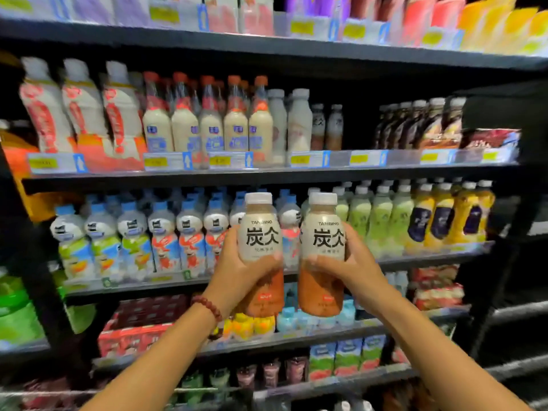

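Observation:
I hold two matching drink bottles upright, side by side, in front of a shop shelf. Each has a white cap, a cream upper label with large black characters and an orange-brown lower half. My left hand [241, 271], with a red bead bracelet on the wrist, grips the left bottle [259, 232] round its middle. My right hand [345, 266] grips the right bottle [324, 229] the same way. The two bottles almost touch.
Black shelves [267, 176] stand close ahead, packed with drinks. Two small bottles of the same kind [326, 127] stand on the shelf above, with a gap to their right. Blue-capped bottles [133, 232] and green and yellow bottles [415, 218] fill the shelf behind my hands.

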